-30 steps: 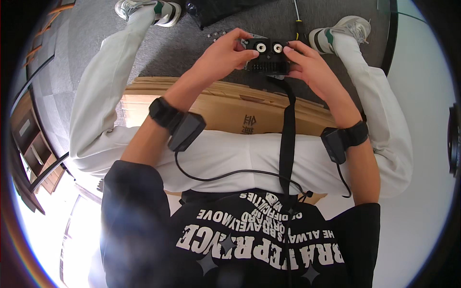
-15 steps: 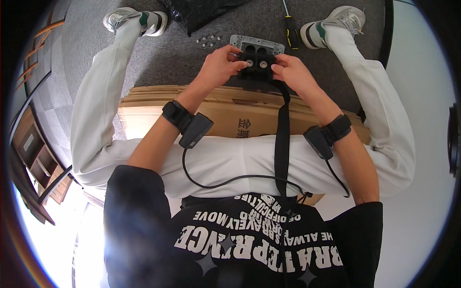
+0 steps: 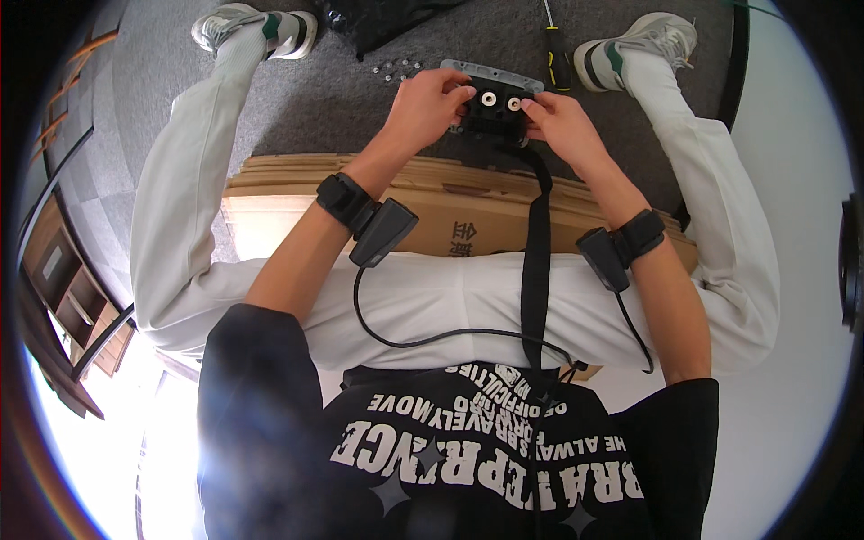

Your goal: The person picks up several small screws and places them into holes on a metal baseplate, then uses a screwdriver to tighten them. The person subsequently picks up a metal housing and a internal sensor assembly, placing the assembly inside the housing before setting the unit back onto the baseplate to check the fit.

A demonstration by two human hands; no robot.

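A black block [image 3: 490, 123] with two round pale-ringed fittings is held between my hands, above the stack of flat cardboard. Along its far side shows a grey metal plate [image 3: 493, 72] with small holes. My left hand [image 3: 427, 105] grips the block's left side, its thumb close to the left fitting [image 3: 489, 99]. On the opposite side, my right hand [image 3: 564, 129] closes on the block, with the thumb at the right fitting [image 3: 515, 104]. The fingers underneath are partly hidden. A black strap [image 3: 535, 243] runs up to just below the block; whether it joins there I cannot tell.
Several small metal pieces [image 3: 396, 70] lie on the grey carpet beyond my left hand. A black plastic bag [image 3: 382, 22] is behind them. A yellow-and-black screwdriver [image 3: 558, 65] lies near my right shoe [image 3: 598, 65]. Flattened cardboard [image 3: 360, 211] lies between my legs.
Both hands have shifted slightly right and away from me with the block. The block has tilted, so its two fittings show differently, and my right thumb now sits at the right fitting.
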